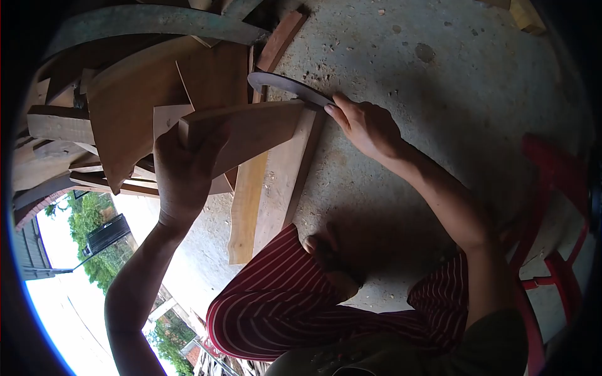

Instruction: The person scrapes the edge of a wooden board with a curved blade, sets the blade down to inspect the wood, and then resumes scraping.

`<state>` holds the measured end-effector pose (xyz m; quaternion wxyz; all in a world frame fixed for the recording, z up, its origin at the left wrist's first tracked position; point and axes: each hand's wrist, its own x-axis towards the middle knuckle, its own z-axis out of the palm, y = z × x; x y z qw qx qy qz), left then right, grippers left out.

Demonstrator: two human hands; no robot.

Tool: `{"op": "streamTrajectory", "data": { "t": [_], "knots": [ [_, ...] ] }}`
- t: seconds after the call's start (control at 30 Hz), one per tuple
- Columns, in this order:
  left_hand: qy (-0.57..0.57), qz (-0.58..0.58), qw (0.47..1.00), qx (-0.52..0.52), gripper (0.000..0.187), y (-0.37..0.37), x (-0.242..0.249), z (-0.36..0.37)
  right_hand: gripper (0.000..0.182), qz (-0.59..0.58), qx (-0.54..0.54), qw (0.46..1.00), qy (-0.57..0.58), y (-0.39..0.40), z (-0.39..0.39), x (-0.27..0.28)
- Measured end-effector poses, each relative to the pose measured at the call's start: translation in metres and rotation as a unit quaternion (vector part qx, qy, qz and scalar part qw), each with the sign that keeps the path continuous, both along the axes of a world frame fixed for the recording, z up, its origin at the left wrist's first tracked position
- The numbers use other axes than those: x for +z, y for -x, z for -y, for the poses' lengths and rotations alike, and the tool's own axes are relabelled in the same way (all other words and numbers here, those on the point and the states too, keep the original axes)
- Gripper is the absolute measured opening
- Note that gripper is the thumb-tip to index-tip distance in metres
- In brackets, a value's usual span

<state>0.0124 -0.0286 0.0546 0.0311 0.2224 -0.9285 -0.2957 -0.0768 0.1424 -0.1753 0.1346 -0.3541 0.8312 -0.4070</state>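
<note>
My left hand (pixel 187 169) is wrapped round the near end of a wooden board (pixel 257 131), which slants up to the right. The fingers of my right hand (pixel 367 128) are closed on the end of a curved, dark, flat blade-like piece (pixel 291 86). That piece passes just above the board's far end, and whether they touch is unclear. Under the board, a long pale plank (pixel 285 178) and a yellowish plank (pixel 248 210) run down toward my striped trouser leg.
Stacked wood pieces (pixel 59 127) and large brown panels (pixel 144 94) crowd the left. A reddish block (pixel 282 41) lies at the top on the concrete floor (pixel 451 100), which has scattered chips. A red chair (pixel 558 276) stands at the right.
</note>
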Motion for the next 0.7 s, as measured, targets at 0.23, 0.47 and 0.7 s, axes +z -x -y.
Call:
{"op": "streamTrajectory", "data": {
  "t": [0.23,0.47,0.7],
  "knots": [
    [0.038,0.003,0.999,-0.030,0.028,-0.002,-0.001,0.004,0.027,-0.001,-0.003,0.999,0.042,0.004,0.002,-0.002],
    [0.004,-0.022,1.000,-0.009,0.026,-0.001,0.000,0.002,0.023,-0.046,0.004,0.998,0.034,0.002,-0.002,0.011],
    [-0.035,-0.009,0.999,0.016,0.020,-0.001,-0.002,0.009,0.024,-0.019,0.006,0.999,0.046,-0.003,-0.008,0.013]
  ]
}}
